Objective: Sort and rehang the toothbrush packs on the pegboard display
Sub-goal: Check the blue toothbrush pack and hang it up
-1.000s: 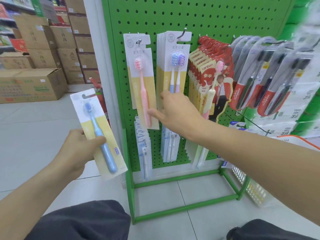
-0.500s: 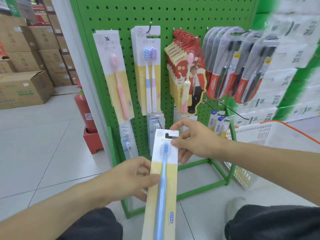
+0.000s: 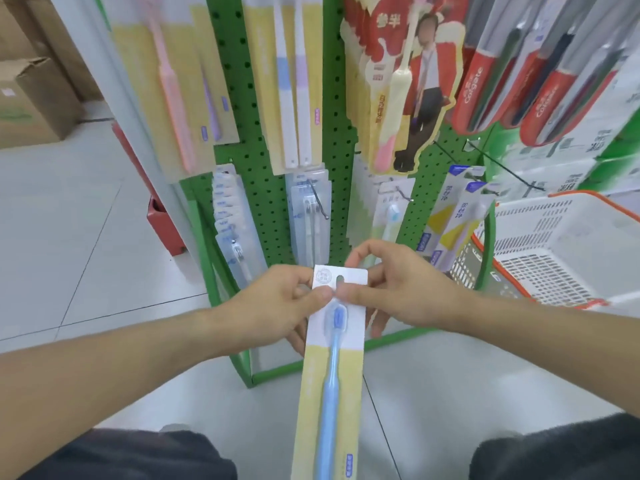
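While both hands pinch its white header card, the blue toothbrush pack (image 3: 330,368) hangs low at centre, running toward 6 o'clock. The left hand (image 3: 277,306) clamps the card's left edge with thumb on front; the right hand (image 3: 398,292) grips its right edge beside the hang hole. At 12 o'clock stands the green pegboard (image 3: 249,109), hung with toothbrush packs. At 3 o'clock sits a white basket (image 3: 568,244).

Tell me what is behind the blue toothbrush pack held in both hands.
Behind the blue toothbrush pack show the green rack frame, grey floor tiles and fingers of the right hand. The left hand pinches its top. The pack's back face is hidden.
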The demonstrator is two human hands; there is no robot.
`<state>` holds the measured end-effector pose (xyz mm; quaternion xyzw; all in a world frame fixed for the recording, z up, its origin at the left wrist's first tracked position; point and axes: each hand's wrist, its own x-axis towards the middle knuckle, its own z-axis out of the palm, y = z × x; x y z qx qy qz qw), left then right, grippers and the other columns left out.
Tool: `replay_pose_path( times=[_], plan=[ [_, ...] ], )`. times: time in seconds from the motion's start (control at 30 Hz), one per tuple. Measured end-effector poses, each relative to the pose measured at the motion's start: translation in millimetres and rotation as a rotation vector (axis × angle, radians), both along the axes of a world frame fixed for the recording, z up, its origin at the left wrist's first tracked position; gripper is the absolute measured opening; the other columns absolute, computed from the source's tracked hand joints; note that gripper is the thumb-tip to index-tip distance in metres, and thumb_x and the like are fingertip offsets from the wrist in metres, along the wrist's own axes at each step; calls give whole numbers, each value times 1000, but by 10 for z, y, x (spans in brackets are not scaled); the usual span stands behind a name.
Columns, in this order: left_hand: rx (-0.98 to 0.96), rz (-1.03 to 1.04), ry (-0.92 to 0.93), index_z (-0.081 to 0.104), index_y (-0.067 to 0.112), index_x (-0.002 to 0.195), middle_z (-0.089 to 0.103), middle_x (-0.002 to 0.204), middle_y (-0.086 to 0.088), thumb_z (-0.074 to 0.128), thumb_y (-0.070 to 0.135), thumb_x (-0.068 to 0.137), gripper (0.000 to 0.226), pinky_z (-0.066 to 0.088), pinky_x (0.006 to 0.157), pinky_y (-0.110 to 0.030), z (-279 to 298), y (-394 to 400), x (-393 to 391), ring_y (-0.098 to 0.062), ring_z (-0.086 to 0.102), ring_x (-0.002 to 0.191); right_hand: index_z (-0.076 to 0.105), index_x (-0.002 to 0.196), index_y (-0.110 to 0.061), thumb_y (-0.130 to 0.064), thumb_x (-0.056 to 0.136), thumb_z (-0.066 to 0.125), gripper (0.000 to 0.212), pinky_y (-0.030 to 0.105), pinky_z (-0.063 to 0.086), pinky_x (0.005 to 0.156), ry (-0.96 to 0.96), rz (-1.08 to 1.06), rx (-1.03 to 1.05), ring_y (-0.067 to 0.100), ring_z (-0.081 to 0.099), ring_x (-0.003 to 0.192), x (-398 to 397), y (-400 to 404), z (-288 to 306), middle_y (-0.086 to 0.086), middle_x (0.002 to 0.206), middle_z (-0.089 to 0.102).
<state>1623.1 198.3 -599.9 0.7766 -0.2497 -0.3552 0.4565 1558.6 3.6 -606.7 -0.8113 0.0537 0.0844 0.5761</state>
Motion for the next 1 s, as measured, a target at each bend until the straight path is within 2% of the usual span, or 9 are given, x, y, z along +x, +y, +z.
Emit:
replay_pose_path(
  times=[0.07, 0.2, 0.3, 0.47, 0.6, 0.7, 0.87, 0.93, 1.0],
  plan=[
    [26, -20, 18, 66, 15, 111, 77, 88, -19, 51, 24, 105, 18, 63, 63, -36, -32, -64, 64, -31, 75, 72, 49, 106, -10, -18, 90, 77, 33, 31, 49, 40, -17, -35, -28, 27, 67, 56, 4, -22, -83, 14, 80, 77],
    [28, -85, 98, 65, 11, 123, 78, 97, -16, 57, 15, 103, 22, 63, 71, -38, -22, -199, 209, -34, 76, 87, 50, 106, -9, -15, 89, 76, 31, 27, 40, 37, -37, -119, 16, 14, 56, 42, -19, -127, -174, 10, 72, 74],
    [-1, -38, 116, 64, 6, 121, 78, 94, -15, 59, 11, 101, 21, 63, 70, -40, -55, -290, 199, -36, 75, 87, 52, 108, -10, -13, 89, 76, 30, 29, 47, 41, -25, -165, 78, 19, 59, 50, -51, -204, -196, 18, 78, 73],
    [-84, 90, 133, 65, 7, 113, 78, 90, -13, 58, 7, 101, 14, 60, 60, -30, -149, -395, 102, -29, 76, 78, 60, 117, -7, 1, 91, 71, 30, 38, 61, 61, 115, -181, 219, 28, 72, 74, -118, -326, -183, 25, 95, 71],
    [-97, 124, 149, 59, 7, 115, 78, 90, -15, 59, 8, 100, 15, 64, 70, -41, -180, -498, 145, -38, 75, 82, 65, 111, 0, 6, 89, 70, 23, 48, 64, 65, 146, -170, 198, 39, 74, 78, -170, -393, -190, 27, 103, 68],
    [-68, 81, 194, 53, 7, 118, 78, 97, -13, 62, 1, 97, 24, 63, 73, -44, -212, -575, 123, -38, 75, 85, 66, 108, 2, 9, 87, 68, 22, 43, 62, 60, 177, -180, 177, 33, 73, 74, -193, -461, -219, 27, 106, 68],
    [-13, 78, 204, 55, 14, 117, 78, 98, -8, 70, -6, 88, 38, 61, 76, -43, -305, -595, 49, -36, 76, 84, 70, 116, -9, -7, 70, 68, 46, 35, 62, 66, 300, -37, 166, 28, 75, 93, -229, -515, -303, 10, 111, 74],
    [2, 122, 158, 57, 15, 115, 79, 95, -7, 70, -7, 87, 38, 62, 80, -45, -358, -614, 32, -37, 76, 82, 72, 115, -14, -2, 83, 69, 35, 35, 63, 72, 343, 44, 138, 26, 74, 95, -250, -487, -354, 9, 108, 76],
    [5, 168, 107, 58, 13, 114, 79, 93, -6, 70, -8, 85, 38, 62, 80, -42, -412, -649, 37, -37, 74, 84, 73, 112, -13, 1, 92, 60, 28, 34, 63, 73, 380, 69, 145, 25, 74, 88, -250, -440, -398, 12, 105, 76]
  ],
)
